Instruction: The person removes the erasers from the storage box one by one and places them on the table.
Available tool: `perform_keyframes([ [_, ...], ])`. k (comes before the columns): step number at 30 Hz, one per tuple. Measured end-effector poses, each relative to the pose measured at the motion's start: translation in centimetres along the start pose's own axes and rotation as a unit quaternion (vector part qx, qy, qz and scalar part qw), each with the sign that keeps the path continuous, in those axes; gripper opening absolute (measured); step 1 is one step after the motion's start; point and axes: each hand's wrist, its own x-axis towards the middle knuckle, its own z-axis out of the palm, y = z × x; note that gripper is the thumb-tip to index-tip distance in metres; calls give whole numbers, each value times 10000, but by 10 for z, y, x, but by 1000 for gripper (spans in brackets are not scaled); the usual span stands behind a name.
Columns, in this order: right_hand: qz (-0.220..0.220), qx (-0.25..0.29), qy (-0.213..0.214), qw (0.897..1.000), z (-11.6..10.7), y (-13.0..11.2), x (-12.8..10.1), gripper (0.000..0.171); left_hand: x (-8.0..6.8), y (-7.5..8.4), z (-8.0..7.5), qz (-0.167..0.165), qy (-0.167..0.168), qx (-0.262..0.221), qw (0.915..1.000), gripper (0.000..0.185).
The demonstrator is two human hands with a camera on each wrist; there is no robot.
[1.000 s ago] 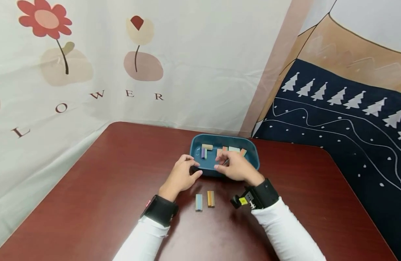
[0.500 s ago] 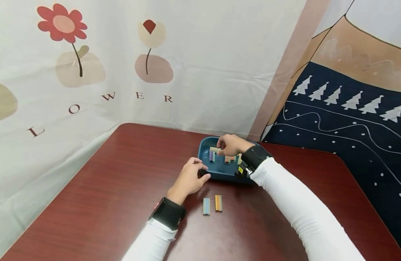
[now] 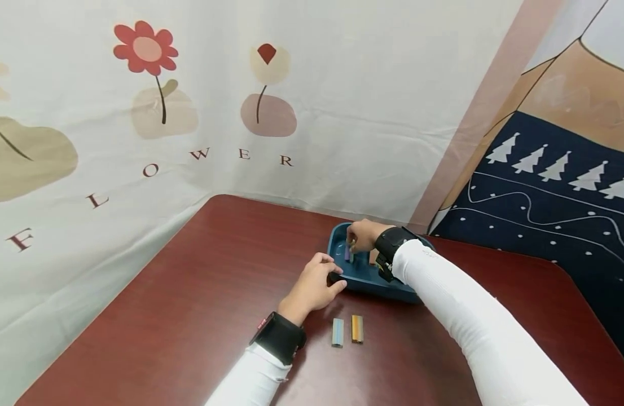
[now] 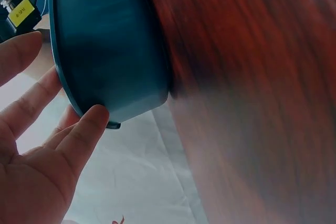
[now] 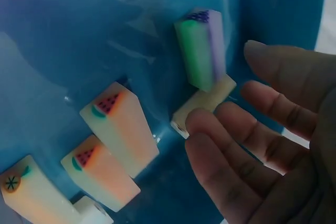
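Note:
A dark teal plastic basin (image 3: 378, 286) stands on the table. At its near left corner rests my left hand (image 3: 312, 286), fingertips at the rim (image 4: 59, 72) and its fingers loosely spread. My right hand (image 3: 365, 233) reaches inside, fingers slightly bent and apart, with nothing between them. In the right wrist view its fingertips are close by a small beige block (image 5: 210, 100) and a purple-and-green block (image 5: 202, 51) printed with grapes. Two peach-and-white blocks with watermelon prints, one larger (image 5: 123, 129) and one smaller (image 5: 102, 171), lie farther over, near a block with a round fruit slice (image 5: 39, 192).
On the reddish-brown table (image 3: 231, 270), in front of the basin, lie a light blue block (image 3: 338, 332) and a yellow-orange block (image 3: 357, 329) side by side. A printed white cloth (image 3: 363, 113) hangs behind the table, with a dark blue tree-patterned cloth (image 3: 540, 203) on the right.
My right hand has moved from the basin's near middle to the blocks at its left side. The left hand stays at the corner. The head view has turned left, shifting everything rightward.

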Motion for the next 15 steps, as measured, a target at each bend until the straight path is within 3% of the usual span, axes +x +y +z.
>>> perform_keyframes([
  [5,221,46,-94,9997,8,1,6,21,1,2,3,-33,31,30,10000,26],
  [12,392,95,139,9991,18,-3,15,19,2,0,2,103,80,68,9999,25],
  [15,432,52,174,9989,20,-5,17,28,3,0,2,145,84,42,9999,26],
])
